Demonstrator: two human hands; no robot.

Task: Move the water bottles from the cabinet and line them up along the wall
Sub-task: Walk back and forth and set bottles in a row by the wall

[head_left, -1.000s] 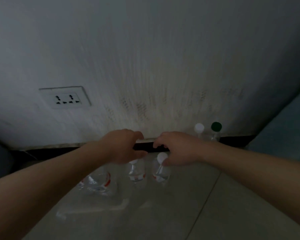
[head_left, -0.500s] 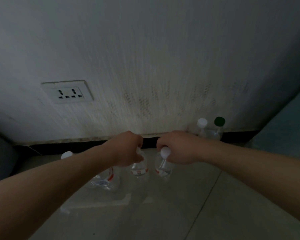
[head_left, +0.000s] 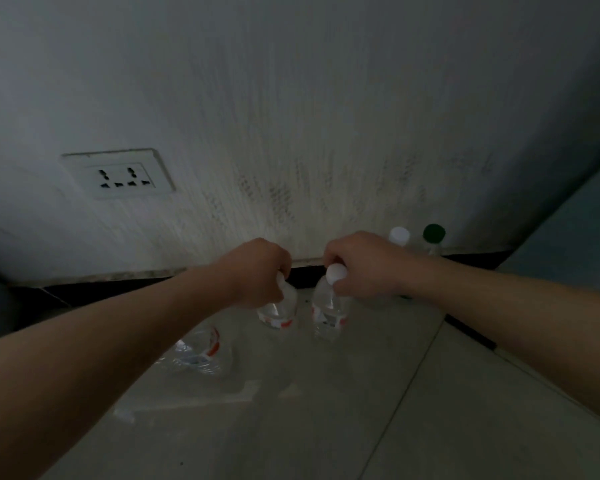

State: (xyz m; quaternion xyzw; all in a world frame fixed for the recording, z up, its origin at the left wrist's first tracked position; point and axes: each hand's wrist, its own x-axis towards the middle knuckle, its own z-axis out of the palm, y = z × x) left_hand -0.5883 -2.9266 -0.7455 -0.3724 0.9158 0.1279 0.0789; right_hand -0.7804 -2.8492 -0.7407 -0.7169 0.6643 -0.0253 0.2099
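Note:
Two clear water bottles with red and white labels stand on the floor close to the wall. My left hand [head_left: 257, 271] grips the neck of the left bottle [head_left: 279, 311], hiding its cap. My right hand [head_left: 364, 263] pinches the white-capped neck of the right bottle [head_left: 329, 315]. A third labelled bottle [head_left: 201, 351] sits lower left, partly behind my left forearm. Against the wall further right stand a white-capped bottle [head_left: 399, 235] and a green-capped bottle [head_left: 433, 235], mostly hidden by my right hand and arm.
A pale stained wall [head_left: 309, 116] carries a double power socket [head_left: 118, 174] at the left. A dark skirting strip [head_left: 101, 289] runs along its foot. Grey floor tiles [head_left: 291, 427] fill the foreground. A bluish surface [head_left: 575, 244] rises at the far right.
Both hands have shifted slightly up and toward the wall, each keeping its bottle. The view has tilted, so the socket sits higher.

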